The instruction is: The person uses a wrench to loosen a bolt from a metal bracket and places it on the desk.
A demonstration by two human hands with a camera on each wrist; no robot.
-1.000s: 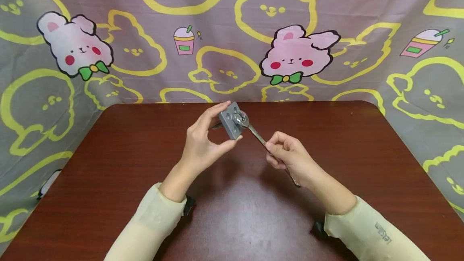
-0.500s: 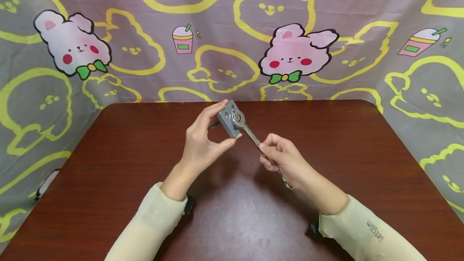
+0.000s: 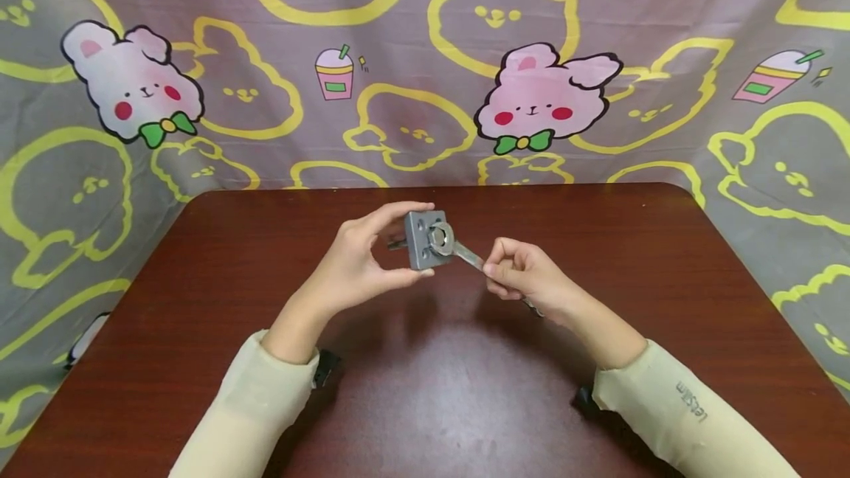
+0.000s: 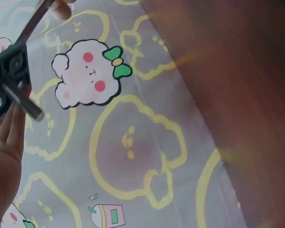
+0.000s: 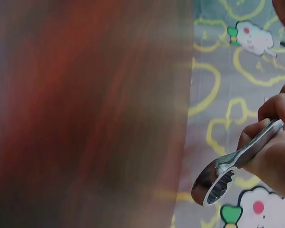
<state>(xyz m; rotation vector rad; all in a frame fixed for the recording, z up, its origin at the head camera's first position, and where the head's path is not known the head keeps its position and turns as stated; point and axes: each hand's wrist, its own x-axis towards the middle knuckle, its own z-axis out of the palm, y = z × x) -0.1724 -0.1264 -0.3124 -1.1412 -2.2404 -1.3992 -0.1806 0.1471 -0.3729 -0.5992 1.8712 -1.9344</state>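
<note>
Between the fingertips and thumb of my left hand [image 3: 348, 264], a small grey block with several holes [image 3: 416, 242] is held by its edges above the table. A bolt [image 4: 24, 100] runs through it, its threaded shank jutting out of the back in the left wrist view. One ring of a double-ended ring spanner [image 3: 470, 255] overlaps the block's front face, around the bolt's position. My right hand [image 3: 531, 275] grips the spanner's shaft with thumb and curled fingers. The spanner's other toothed ring [image 5: 216, 185] sticks out below that hand in the right wrist view.
A dark red-brown wooden table [image 3: 425, 397] lies beneath both hands. Behind it and along its sides hangs a cartoon-printed cloth [image 3: 398, 13]. Dark wrist devices [image 3: 325, 369] show at the cuffs of both pale sleeves [image 3: 704, 411].
The block has come lower and turned more upright, its front face toward the head camera. My left wrist has shifted left and down. The spanner lies at a flatter slant, still in my right hand.
</note>
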